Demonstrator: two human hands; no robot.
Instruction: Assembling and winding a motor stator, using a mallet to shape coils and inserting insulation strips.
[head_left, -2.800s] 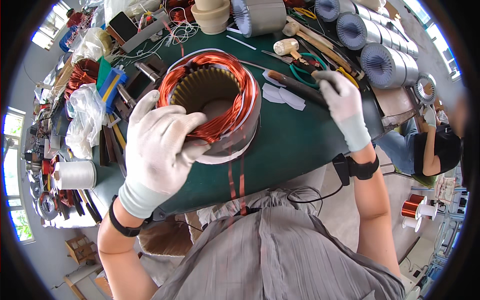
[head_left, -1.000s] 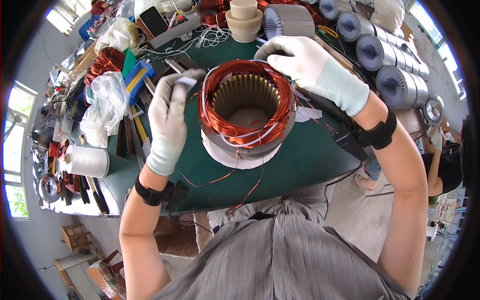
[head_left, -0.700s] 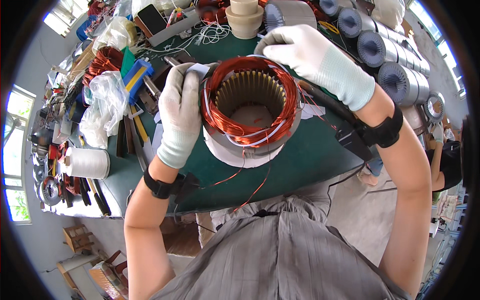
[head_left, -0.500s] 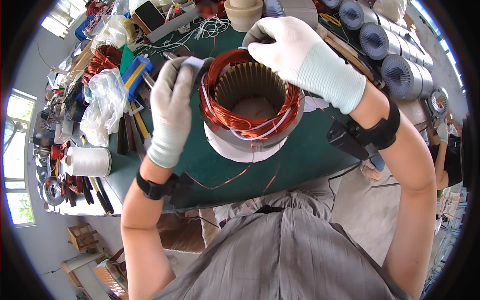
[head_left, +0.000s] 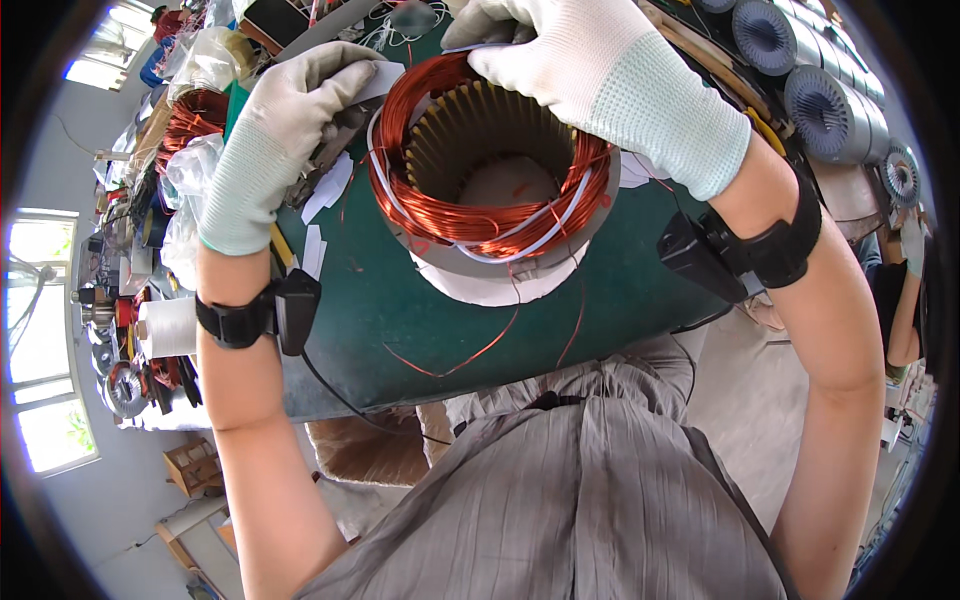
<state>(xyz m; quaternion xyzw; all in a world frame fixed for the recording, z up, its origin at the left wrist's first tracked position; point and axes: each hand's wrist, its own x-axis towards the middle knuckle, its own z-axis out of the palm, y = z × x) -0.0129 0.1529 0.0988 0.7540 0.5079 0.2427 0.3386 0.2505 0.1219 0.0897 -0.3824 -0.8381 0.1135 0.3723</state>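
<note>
A motor stator (head_left: 470,130) stands on the bench in front of me. Thick bundles of copper winding (head_left: 500,225) ring its top, wrapped in places with white sleeving (head_left: 572,212). My left hand (head_left: 290,105), in a pale knitted glove, pinches a small white paper slip (head_left: 380,80) just left of the winding. At the stator's far rim my right hand (head_left: 565,50), gloved alike, has its fingers closed. A thin pale edge shows by those fingertips, but its kind is hidden. Loose copper wire ends (head_left: 450,372) hang from the near side onto the green bench top.
White paper slips (head_left: 328,188) lie left of the stator, and more papers (head_left: 640,170) to its right. A thread spool (head_left: 168,328), plastic bags (head_left: 195,165) and copper coils (head_left: 195,125) crowd the left. Metal cores (head_left: 825,110) line the far right, near another person's gloved hand (head_left: 912,245).
My left hand has turned and moved left with the paper slip, uncovering slips on the bench. The right hand stays at the far rim. The whole view has shifted, with the stator higher up.
</note>
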